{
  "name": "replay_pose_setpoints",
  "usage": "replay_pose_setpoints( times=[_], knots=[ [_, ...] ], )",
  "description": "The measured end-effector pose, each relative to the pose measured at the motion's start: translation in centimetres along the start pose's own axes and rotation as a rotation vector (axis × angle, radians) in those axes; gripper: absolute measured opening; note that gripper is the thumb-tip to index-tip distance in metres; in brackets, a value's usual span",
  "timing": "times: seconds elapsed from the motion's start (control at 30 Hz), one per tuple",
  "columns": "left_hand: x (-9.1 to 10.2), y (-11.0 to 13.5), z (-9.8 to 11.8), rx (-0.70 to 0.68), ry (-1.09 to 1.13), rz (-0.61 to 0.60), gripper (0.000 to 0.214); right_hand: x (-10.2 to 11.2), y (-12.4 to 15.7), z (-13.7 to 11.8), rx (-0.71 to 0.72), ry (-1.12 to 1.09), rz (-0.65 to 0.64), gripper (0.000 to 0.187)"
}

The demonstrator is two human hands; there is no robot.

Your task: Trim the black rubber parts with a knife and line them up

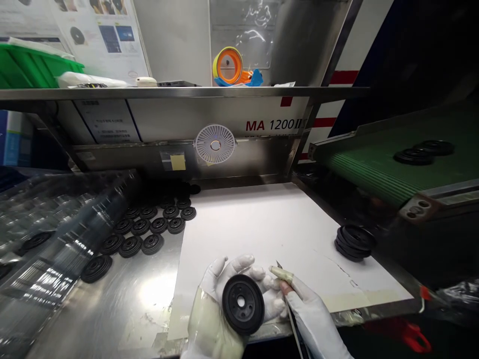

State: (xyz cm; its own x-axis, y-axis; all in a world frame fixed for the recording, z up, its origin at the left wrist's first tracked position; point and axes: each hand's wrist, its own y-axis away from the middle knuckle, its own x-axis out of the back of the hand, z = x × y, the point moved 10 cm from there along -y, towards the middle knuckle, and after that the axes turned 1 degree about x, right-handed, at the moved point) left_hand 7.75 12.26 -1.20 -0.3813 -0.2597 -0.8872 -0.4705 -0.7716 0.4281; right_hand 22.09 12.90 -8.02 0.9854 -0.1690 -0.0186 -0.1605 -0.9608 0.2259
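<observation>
Your left hand (pixel 215 289), in a white glove, held a black rubber disc (pixel 243 304) at the bottom center of the frame, with its fingers curled behind the rim and slightly spread. Your right hand (pixel 310 319), also gloved, pinched a thin craft knife (pixel 289 319) between its fingertips (pixel 280 271). The blade pointed up just beside your left hand, apart from the disc. Both hands were at the near edge of a white sheet (pixel 262 224). Rows of discs (pixel 149 224) lay on the steel table (pixel 142 304) left of the sheet, and a tilted stack of discs (pixel 354 243) sat at the sheet's right edge. Two more discs (pixel 422 152) lay on a green conveyor (pixel 374 169) at the right of the frame. Clear plastic (pixel 56 239) covered the far left. A white fan (pixel 215 144) was mounted at the center, beneath a steel shelf (pixel 187 92).
</observation>
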Motion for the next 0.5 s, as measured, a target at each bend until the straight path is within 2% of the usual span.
replay_pose_setpoints(
  times=[0.1,0.23,0.3,0.37,0.43,0.5],
  knots=[
    [-0.8,0.1,-0.9,0.062,-0.006,-0.055,0.037,0.3,-0.1,-0.5,0.024,-0.020,-0.014,0.041],
    [-0.2,0.0,-0.9,0.076,-0.023,-0.085,0.035,1.3,-0.1,-1.0,0.006,-0.018,0.000,0.054],
    [0.4,0.0,-0.6,0.071,-0.032,-0.100,0.033,2.5,-0.1,-2.6,0.056,0.060,0.056,0.055],
    [1.3,0.2,-0.3,0.078,-0.050,-0.105,0.031,3.1,-0.1,-4.7,0.120,0.173,0.048,0.044],
    [2.3,0.3,-0.1,0.096,-0.087,-0.092,0.026,2.4,0.0,-7.1,0.205,0.289,-0.063,0.032],
    [3.3,0.4,-0.1,0.114,-0.131,-0.067,0.026,0.4,0.6,-9.7,0.320,0.428,-0.242,0.026]
  ],
)
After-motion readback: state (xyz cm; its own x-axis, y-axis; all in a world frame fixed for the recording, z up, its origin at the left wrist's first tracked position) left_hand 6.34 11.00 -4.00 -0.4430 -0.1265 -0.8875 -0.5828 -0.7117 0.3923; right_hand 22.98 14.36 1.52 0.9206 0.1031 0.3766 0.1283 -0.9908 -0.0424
